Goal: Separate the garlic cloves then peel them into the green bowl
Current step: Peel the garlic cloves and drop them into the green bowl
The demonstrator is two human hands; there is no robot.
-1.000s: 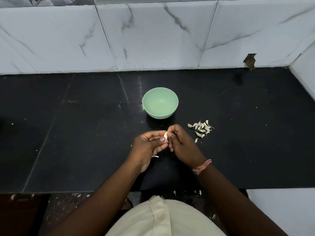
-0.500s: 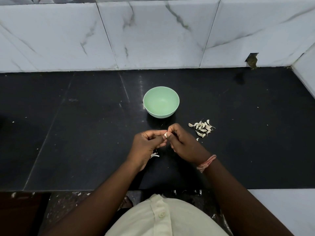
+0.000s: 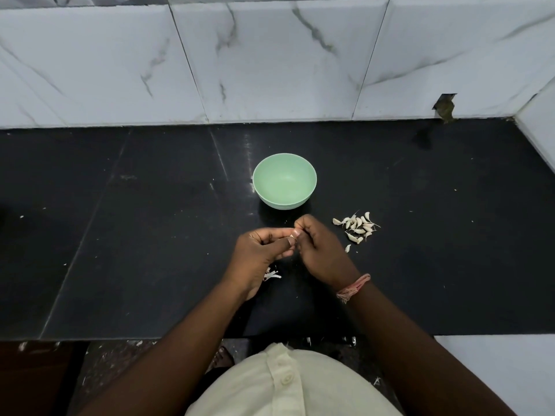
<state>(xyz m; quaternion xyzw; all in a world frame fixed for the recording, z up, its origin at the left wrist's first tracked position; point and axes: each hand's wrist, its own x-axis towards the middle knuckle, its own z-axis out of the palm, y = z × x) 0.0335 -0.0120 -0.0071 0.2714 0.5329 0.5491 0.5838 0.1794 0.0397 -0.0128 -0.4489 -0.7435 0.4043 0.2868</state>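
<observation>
We are looking down on a black surface (image 3: 150, 235) backed by white marbled wall tiles (image 3: 270, 61). The green bowl (image 3: 284, 185) is sitting upright near the middle of the surface, just beyond the hands, and we are seeing nothing inside it.

Both hands are meeting in front of the bowl, fingertips together. The left hand (image 3: 258, 256) is curling its fingers inward, thumb pressing toward the forefinger; the right hand (image 3: 321, 250) is curling likewise, its grip closing from the other side. Between them we are making out only a small pale speck, the garlic clove (image 3: 293, 235), pinched by both grips; most of it is hidden by fingers, so we are not telling whether its skin is on or off.

A small pile of cloves (image 3: 357, 226) is lying on the surface to the right of the right hand, apart from the bowl, with one stray clove (image 3: 347, 248) just nearer us. A few white peel scraps (image 3: 271, 275) are lying partly under the left hand. A pink thread band (image 3: 353, 288) is circling the right wrist.
</observation>
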